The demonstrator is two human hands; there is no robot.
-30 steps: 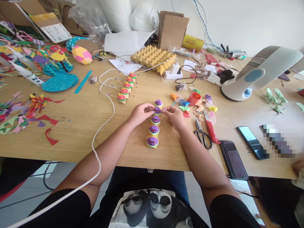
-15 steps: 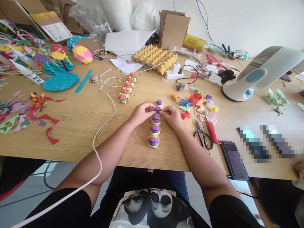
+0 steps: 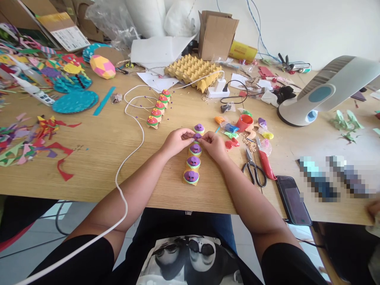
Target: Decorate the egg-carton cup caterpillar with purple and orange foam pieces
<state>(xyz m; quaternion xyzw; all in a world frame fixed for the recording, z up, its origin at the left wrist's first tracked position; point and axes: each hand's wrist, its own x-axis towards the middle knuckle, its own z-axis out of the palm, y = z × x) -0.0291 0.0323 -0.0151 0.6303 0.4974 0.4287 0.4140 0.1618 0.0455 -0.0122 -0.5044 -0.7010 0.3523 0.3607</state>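
A strip of egg-carton cups [image 3: 195, 153] runs away from me in a row, each cup topped with purple clay and a pale green rim. Small dark eyes and red spots show on the nearer purple tops [image 3: 191, 176]. My left hand [image 3: 179, 141] holds the second cup from the far end from its left side, fingers closed against the purple clay. From the right, my right hand [image 3: 214, 145] bends over the same purple top, thumb and fingertips pinched at its front. Whatever small piece those fingertips may hold is hidden.
Beyond my left hand lies another egg-carton strip [image 3: 159, 108] with red and green clay tops. Scissors [image 3: 254, 169], a red-handled knife [image 3: 266, 161], a phone [image 3: 293, 200] and bagged clay [image 3: 230, 127] lie on the right. A white cable [image 3: 143, 134] crosses the left side.
My right fingertips have shifted very slightly left over the same purple top. My left hand and the strip stay where they were.
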